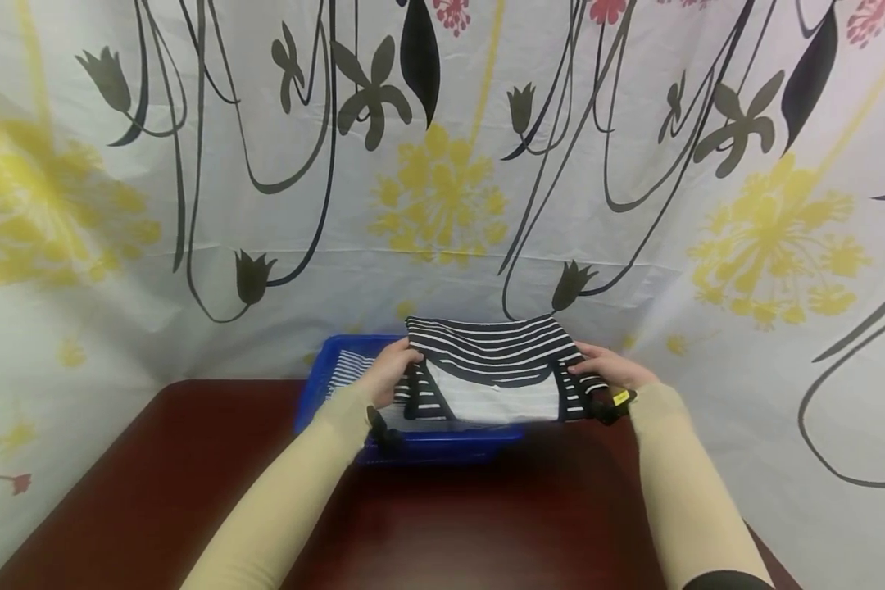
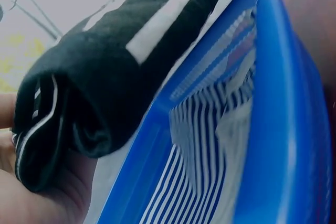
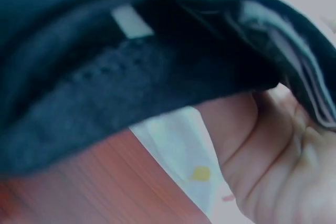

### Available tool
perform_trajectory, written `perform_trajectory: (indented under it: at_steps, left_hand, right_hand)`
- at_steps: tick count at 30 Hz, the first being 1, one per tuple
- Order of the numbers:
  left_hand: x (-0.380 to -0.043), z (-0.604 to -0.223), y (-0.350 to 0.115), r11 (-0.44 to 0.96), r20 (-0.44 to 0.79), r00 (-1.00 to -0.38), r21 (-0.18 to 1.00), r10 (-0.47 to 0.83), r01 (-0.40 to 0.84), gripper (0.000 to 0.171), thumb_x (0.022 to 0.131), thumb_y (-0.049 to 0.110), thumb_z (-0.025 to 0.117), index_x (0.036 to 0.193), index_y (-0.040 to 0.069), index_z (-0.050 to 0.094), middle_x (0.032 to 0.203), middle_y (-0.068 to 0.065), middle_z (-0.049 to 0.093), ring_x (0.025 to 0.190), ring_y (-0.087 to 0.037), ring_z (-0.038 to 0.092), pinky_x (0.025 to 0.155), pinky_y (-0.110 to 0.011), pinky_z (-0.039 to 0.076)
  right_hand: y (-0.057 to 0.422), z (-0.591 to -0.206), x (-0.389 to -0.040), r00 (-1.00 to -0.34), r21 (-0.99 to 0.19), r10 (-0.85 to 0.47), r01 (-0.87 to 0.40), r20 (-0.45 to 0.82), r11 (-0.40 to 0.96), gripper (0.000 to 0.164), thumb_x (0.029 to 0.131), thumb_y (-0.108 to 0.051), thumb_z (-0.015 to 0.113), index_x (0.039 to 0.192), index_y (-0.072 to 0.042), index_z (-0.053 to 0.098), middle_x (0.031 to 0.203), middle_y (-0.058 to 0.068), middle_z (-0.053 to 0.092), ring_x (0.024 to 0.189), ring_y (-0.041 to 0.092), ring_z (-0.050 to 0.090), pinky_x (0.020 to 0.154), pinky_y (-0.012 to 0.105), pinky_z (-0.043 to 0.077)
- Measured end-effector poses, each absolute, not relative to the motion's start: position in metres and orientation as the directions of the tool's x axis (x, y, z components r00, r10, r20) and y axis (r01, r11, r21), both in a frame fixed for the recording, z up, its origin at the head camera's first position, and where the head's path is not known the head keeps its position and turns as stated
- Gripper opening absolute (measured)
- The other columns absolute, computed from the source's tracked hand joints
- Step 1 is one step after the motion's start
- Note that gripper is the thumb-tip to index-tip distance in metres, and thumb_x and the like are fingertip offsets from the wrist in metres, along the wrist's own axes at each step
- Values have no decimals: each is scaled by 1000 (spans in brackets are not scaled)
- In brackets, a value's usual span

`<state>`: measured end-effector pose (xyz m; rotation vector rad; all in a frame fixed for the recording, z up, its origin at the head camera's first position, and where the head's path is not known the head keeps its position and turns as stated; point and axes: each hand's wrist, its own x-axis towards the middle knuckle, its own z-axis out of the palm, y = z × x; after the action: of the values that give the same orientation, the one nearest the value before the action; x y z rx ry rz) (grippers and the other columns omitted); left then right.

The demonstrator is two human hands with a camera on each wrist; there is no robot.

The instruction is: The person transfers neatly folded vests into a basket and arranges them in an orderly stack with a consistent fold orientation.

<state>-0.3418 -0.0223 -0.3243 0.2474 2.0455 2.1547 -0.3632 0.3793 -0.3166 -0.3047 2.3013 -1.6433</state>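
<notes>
A folded black-and-white striped garment (image 1: 490,356) with a plain white panel is held up between both hands. At its left edge the left hand (image 1: 388,373) grips the cloth, thumb on the near face. The right hand (image 1: 614,366) pinches the opposite edge. Below and behind the garment stands a blue plastic basket (image 1: 442,447), partly covered by it. Inside the basket lies a blue-and-white striped cloth (image 2: 202,135). Up close, the right wrist view shows dark folded layers (image 3: 157,72) above the right palm, with some fingers hidden.
The basket rests on a dark red-brown table (image 1: 472,524), near its back edge. Behind the table hangs a white curtain (image 1: 442,287) with flower and vine prints. Table surface extends left, right and in front of the basket.
</notes>
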Motion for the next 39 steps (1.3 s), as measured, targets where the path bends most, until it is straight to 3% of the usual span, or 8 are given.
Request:
perform_trajectory:
  at_steps: [3, 8, 11, 15, 22, 29, 39]
  left_hand:
    - [-343, -323, -38, -49, 7, -972, 999, 237, -5, 45, 95, 5, 44, 140, 4, 46, 107, -11, 61, 83, -17, 57, 77, -29, 48]
    - [-346, -319, -64, -19, 13, -972, 1000, 234, 8, 45, 96, 6, 43, 141, 5, 45, 103, -5, 61, 84, -16, 56, 76, -27, 46]
    - [-349, -316, -79, -15, 4, -972, 1000, 236, 1, 45, 97, 7, 43, 142, 6, 44, 105, -6, 61, 86, -17, 56, 76, -28, 48]
    - [-349, -315, -97, -25, -34, -968, 999, 248, -41, 46, 98, 9, 42, 144, 9, 42, 108, -8, 60, 86, -17, 59, 74, -31, 51]
    - [-354, -313, -125, 9, -39, -963, 999, 268, -38, 50, 98, 11, 41, 149, 10, 35, 111, -8, 57, 89, -17, 57, 74, -31, 51]
    - [-362, -313, -142, 11, -15, -957, 1000, 288, -12, 48, 98, 8, 39, 146, 4, 35, 97, -3, 59, 79, -15, 60, 68, -29, 52]
    - [-361, -317, -150, -7, -24, -955, 1000, 294, -27, 49, 98, 8, 39, 146, 2, 32, 93, -1, 58, 76, -13, 59, 66, -28, 52]
  right_hand:
    - [363, -320, -369, -927, -957, -361, -9, -100, 288, 73, 94, -3, 56, 154, -2, 15, 108, -7, 63, 91, 11, 62, 82, 32, 53]
    - [339, -323, -380, -927, -931, -374, -102, -38, 349, 70, 93, -3, 57, 152, 1, 20, 130, 10, 55, 105, 11, 56, 87, 24, 48]
    - [325, -325, -385, -925, -956, -377, -73, -42, 285, 68, 94, -1, 55, 153, -1, 21, 122, 9, 60, 99, 12, 59, 81, 24, 50]
    - [305, -330, -385, -917, -992, -395, 4, -54, 127, 64, 95, 5, 51, 152, -2, 23, 96, -4, 66, 79, 11, 65, 68, 27, 55]
    - [280, -330, -389, -911, -992, -407, 7, -60, 130, 68, 96, 2, 51, 155, -9, 19, 102, -5, 65, 83, 11, 64, 68, 28, 55]
    - [263, -331, -392, -906, -999, -423, 17, -33, 42, 63, 96, 6, 49, 152, -6, 24, 98, -1, 67, 82, 13, 66, 66, 29, 56]
    - [256, -324, -392, -907, -995, -415, 24, -63, 97, 65, 96, 3, 50, 154, -12, 24, 103, -1, 66, 85, 14, 65, 69, 30, 55]
